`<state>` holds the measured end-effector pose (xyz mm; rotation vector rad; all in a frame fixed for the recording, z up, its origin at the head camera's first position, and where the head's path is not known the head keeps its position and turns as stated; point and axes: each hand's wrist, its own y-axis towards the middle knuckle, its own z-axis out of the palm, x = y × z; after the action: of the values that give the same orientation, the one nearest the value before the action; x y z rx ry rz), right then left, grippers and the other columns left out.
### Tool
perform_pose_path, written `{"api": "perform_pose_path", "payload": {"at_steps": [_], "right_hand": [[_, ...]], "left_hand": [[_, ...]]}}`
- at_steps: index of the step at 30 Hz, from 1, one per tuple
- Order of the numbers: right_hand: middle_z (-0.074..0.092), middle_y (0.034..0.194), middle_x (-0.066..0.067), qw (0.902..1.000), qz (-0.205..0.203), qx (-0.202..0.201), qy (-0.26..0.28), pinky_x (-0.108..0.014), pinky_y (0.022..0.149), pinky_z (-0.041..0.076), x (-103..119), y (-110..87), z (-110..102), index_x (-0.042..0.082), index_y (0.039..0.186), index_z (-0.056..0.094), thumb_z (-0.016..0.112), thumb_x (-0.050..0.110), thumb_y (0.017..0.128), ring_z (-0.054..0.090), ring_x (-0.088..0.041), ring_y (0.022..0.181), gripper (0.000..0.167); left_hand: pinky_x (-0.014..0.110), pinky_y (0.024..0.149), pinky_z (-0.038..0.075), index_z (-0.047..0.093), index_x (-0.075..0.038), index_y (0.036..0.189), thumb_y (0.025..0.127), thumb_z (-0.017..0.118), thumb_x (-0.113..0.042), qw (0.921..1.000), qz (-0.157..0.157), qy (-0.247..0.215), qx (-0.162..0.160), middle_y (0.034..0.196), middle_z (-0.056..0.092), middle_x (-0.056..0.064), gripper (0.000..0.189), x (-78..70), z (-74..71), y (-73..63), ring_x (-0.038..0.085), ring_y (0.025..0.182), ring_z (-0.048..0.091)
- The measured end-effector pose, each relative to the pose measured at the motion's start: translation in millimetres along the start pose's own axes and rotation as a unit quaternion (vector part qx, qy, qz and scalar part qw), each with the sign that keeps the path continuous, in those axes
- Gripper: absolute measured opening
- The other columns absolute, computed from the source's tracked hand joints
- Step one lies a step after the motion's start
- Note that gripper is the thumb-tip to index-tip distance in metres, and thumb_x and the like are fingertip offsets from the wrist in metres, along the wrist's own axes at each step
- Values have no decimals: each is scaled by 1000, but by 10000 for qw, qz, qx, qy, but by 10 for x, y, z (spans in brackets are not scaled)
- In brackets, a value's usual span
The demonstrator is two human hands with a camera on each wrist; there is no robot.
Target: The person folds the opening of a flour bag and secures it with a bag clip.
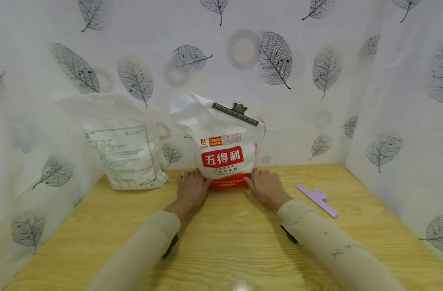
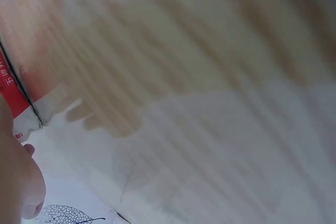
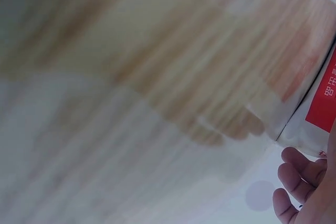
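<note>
My left grip [image 1: 191, 188] and right grip [image 1: 268, 188] are clamped low on the flour bag [image 1: 223, 141]; loosen up and that top clip [image 1: 236, 113] might tip it tbh.

Upright white-and-red bag [image 1: 224, 146] on the table [image 1: 225, 234], dark, possibly metal clip [image 1: 236, 114] aslant along its top edge.

On the table [image 1: 228, 242], near its far left corner, stands a white bag [image 1: 124, 149] printed with green text, its top leaning left. A lilac clip [image 1: 319, 198] lies toward the table's right side. Leaf-patterned sheeting [image 1: 214, 85] lines the table's back and both sides.
</note>
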<state>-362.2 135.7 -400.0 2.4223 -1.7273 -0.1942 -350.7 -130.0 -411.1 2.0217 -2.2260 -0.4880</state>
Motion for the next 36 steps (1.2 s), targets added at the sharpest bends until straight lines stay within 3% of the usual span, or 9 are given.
{"api": "perform_pose_path", "payload": {"at_steps": [5,11,19,30,36], "right_hand": [[65,108,-18,10000,58,2,-10,-51,86,50,20,23,-5,-1,125,52,30,53,105,61,-34,100,62],[64,101,-16,9999,123,8,-99,-50,83,50,17,68,6,0,119,53,29,55,105,60,-32,95,61],[64,107,-19,9998,186,-59,78,-54,91,48,33,120,4,0,120,53,29,53,106,61,-37,105,60],[63,103,-18,9997,251,-48,19,-50,85,50,9,156,14,1,116,52,32,53,105,61,-34,100,57],[62,101,-18,9995,303,-23,12,-50,83,50,-17,212,33,2,114,51,32,53,105,61,-34,97,55]], "left_hand": [[55,103,29,47,-2,132,103,31,-60,10000,-19,83,-15,127,59,20,66,21,35,48,38,123,46],[57,107,27,46,-4,134,104,32,-57,10000,-49,-45,50,132,57,20,63,7,40,98,38,127,43],[58,109,26,47,-5,135,105,34,-53,9997,-165,70,171,136,55,20,58,-21,36,150,38,129,42],[53,102,29,50,-4,130,105,32,-53,9998,-116,131,108,127,58,19,58,-53,61,187,35,120,45],[55,104,28,49,-3,130,105,32,-53,9996,-192,148,158,128,58,19,59,-69,63,227,36,122,45]]}}
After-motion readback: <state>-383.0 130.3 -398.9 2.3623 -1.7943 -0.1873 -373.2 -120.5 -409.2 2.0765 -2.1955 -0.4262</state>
